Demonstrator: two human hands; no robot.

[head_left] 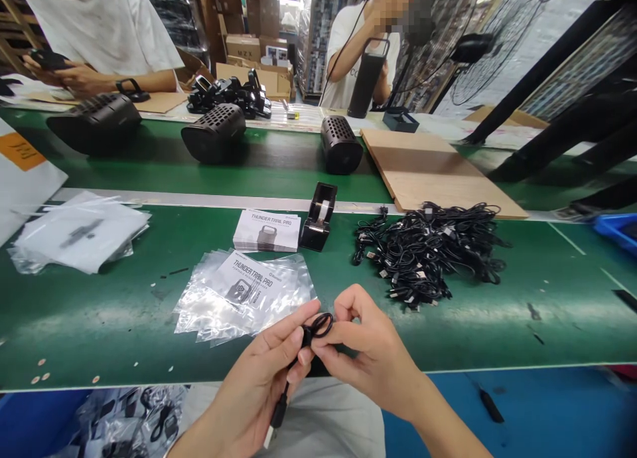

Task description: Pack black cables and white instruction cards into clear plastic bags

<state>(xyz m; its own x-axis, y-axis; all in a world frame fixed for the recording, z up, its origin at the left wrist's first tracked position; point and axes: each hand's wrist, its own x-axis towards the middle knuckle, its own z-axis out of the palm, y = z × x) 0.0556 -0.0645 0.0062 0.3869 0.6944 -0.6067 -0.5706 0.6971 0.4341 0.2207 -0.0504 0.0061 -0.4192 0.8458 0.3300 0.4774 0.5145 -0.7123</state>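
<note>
A black USB cable [280,410], coiled into a small bundle, is held between both hands over the front edge of the green bench. My left hand [261,372] pinches the bundle between thumb and fingers, and the plug end hangs down below it. At the loop on the other end, my right hand [365,352] has its thumb and forefinger closed on the cable. Just beyond my hands lie clear plastic bags [199,312] with a printed manual [246,282] on them. Behind these sits a stack of manuals [267,229] beside a black tape dispenser [320,216].
A heap of black cables [432,252] lies right, near a wooden board [438,166]. Bagged sheets [79,229] are at left. Black speakers [341,146] stand on the belt [279,159]. Two people [114,33] work opposite. Filled bags [139,418] sit below the bench.
</note>
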